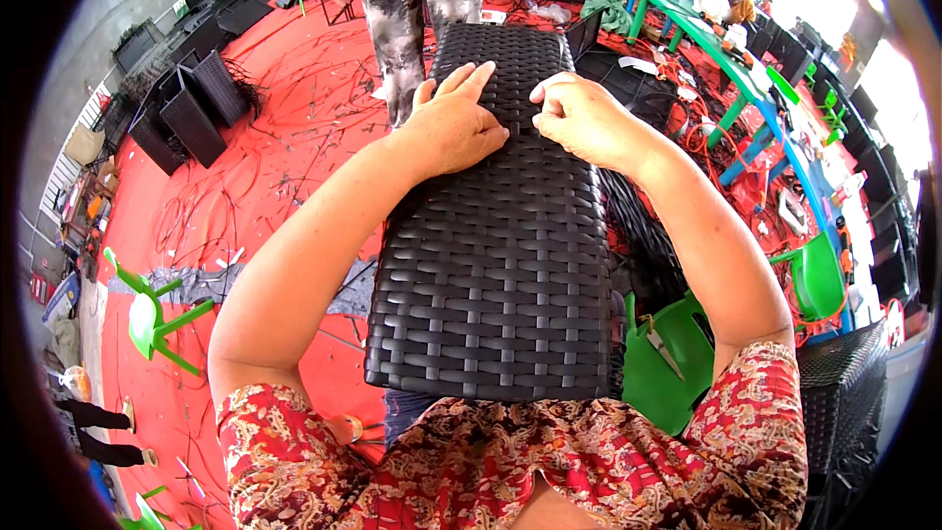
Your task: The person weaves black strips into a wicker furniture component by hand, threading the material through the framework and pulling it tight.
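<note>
A long black woven wicker panel [491,265] stretches away from my lap, its flat strips crossing in a basket weave. On the left side of its far part rests my left hand [456,123], palm down with the fingers stretched out over the weave. My right hand [581,118] is at the panel's right edge, its fingers curled and thumb pressed to the forefinger. Whatever that pinch holds, if anything, is too small or hidden to make out. Beside my right hip, scissors [662,345] lie on a green plastic chair [677,383].
Another person [417,10] in patterned trousers stands just beyond the panel. Dark wicker pieces [191,108] stand on the red floor covering [285,108] at left, among loose strips. A small green chair [155,319] is nearer. A long green-and-blue table [726,64] runs along the right.
</note>
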### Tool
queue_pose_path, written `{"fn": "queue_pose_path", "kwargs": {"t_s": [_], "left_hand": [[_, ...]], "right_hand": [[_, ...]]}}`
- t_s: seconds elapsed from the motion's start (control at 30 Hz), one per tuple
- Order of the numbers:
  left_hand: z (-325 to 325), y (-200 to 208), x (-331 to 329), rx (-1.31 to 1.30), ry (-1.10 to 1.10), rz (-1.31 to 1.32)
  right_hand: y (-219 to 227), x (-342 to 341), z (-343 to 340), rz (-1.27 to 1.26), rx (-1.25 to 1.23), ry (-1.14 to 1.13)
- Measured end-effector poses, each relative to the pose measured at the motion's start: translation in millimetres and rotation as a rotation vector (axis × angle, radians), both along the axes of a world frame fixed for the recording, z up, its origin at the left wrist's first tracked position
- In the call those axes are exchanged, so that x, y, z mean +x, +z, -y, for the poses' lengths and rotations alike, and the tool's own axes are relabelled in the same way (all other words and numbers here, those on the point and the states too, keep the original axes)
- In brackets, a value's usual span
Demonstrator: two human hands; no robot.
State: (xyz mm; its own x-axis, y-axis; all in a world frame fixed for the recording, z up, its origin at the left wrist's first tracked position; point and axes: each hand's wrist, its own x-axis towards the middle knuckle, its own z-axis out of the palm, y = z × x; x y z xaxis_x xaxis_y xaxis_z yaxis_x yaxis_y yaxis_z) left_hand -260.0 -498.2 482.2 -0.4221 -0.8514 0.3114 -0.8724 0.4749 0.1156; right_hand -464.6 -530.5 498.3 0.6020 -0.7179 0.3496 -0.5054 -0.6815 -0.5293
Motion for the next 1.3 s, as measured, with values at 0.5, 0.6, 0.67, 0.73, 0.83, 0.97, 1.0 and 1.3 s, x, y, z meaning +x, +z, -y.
{"fn": "queue_pose_path", "kwargs": {"t_s": [0.5,0.6,0.67,0.73,0.83,0.97,1.0,1.3], "left_hand": [[17.6,1.8,-4.6,0.318,0.051,-0.177],[19.9,1.2,-3.6,0.303,0.055,-0.16],[19.9,0.9,-2.0,0.312,0.049,-0.212],[18.5,0.1,-1.3,0.313,0.026,-0.266],[15.5,0.2,-1.8,0.316,0.016,-0.394],[13.4,5.6,-2.2,0.492,0.021,-0.68],[13.0,7.6,-1.8,0.467,-0.009,-0.662],[14.7,4.4,-3.2,0.344,-0.075,-0.744]], "right_hand": [[-7.2,3.1,11.0,-0.181,-0.073,0.03],[-4.0,1.8,8.7,-0.207,-0.035,0.042],[-2.5,1.8,8.3,-0.234,-0.027,0.035],[-2.1,2.0,8.2,-0.246,-0.052,0.048],[-3.1,2.1,7.7,-0.236,-0.117,0.085],[-6.7,0.9,7.4,-0.187,-0.088,0.105],[-7.2,0.8,7.6,-0.144,-0.086,0.125],[-16.6,6.6,13.9,-0.017,-0.206,0.136]]}}
